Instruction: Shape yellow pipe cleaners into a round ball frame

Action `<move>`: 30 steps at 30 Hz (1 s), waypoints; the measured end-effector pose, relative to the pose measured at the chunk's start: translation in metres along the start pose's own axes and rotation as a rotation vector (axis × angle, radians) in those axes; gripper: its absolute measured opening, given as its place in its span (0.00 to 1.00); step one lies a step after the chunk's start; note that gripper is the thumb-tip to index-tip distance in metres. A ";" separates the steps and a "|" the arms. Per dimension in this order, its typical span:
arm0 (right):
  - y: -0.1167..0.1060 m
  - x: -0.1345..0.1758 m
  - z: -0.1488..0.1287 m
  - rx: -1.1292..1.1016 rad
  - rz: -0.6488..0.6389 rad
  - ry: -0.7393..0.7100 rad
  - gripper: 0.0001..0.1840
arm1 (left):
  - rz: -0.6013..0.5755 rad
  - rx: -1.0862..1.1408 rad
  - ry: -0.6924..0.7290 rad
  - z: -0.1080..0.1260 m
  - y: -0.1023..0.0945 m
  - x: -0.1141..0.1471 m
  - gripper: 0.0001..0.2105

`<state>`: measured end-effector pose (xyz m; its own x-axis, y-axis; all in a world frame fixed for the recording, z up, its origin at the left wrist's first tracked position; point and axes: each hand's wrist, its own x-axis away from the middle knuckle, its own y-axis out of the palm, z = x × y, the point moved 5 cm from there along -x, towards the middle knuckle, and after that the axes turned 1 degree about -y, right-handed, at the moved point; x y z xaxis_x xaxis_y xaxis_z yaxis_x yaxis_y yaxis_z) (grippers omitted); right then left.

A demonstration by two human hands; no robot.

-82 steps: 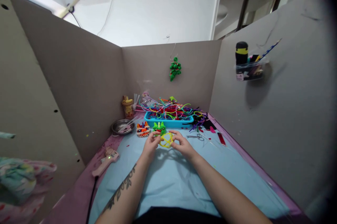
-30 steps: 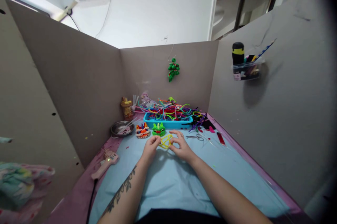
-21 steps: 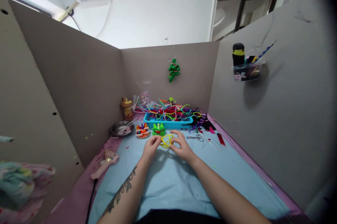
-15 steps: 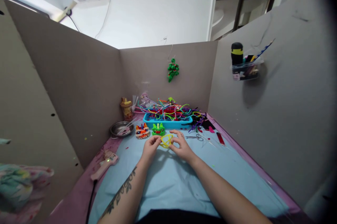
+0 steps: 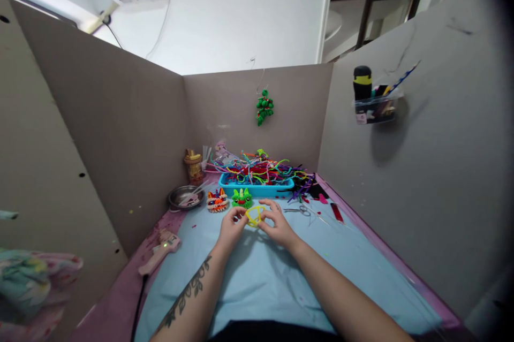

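Observation:
Between my hands, above the blue cloth (image 5: 281, 283), is a small yellow frame (image 5: 254, 217) that looks bent from pipe cleaners, with openings between its strands. My left hand (image 5: 233, 228) pinches its left side between thumb and fingers. From the right, my right hand (image 5: 278, 226) grips the other side, its upper fingers raised and curled. Just beyond the frame sits a green pipe-cleaner animal head (image 5: 241, 198) with a red mouth. Left of that is an orange and white one (image 5: 217, 201) with blue parts.
A blue tray (image 5: 257, 190) heaped with coloured pipe cleaners stands at the back. To the left are a metal bowl (image 5: 186, 197), a lidded cup (image 5: 194, 166) and a corded pink glue gun (image 5: 161, 253). Scissors (image 5: 299, 210) and a red strip (image 5: 336, 212) lie right. A green ornament (image 5: 264, 108) hangs behind.
The fingers of my left hand have shifted slightly on the yellow frame, which has turned a little. My right hand keeps nearly the same hold.

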<state>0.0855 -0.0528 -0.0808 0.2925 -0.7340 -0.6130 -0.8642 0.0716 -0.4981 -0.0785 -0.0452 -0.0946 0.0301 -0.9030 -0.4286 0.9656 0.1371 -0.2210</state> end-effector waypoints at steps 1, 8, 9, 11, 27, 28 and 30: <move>0.000 0.000 0.000 0.001 -0.001 -0.001 0.02 | 0.006 -0.009 0.013 0.000 0.000 0.000 0.07; 0.001 0.001 0.000 -0.016 0.005 0.000 0.03 | -0.004 0.129 -0.042 -0.012 0.003 -0.001 0.06; 0.001 0.001 0.000 -0.020 0.007 -0.002 0.03 | -0.010 0.165 -0.063 -0.013 0.003 -0.001 0.06; 0.000 0.001 0.000 -0.029 0.012 -0.007 0.02 | -0.018 0.234 -0.097 -0.016 0.004 -0.001 0.06; -0.001 0.001 0.001 -0.001 0.014 -0.019 0.02 | -0.086 0.367 -0.181 0.001 0.005 0.000 0.13; -0.001 0.000 0.001 0.004 0.013 -0.023 0.02 | -0.092 0.371 -0.191 0.001 0.005 0.001 0.13; -0.001 0.000 0.000 0.011 0.017 -0.034 0.03 | -0.101 0.383 -0.210 0.001 0.005 0.001 0.13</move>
<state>0.0865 -0.0532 -0.0801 0.2920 -0.7092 -0.6417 -0.8647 0.0910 -0.4940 -0.0735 -0.0460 -0.0948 -0.0554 -0.9727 -0.2254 0.9913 -0.0807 0.1044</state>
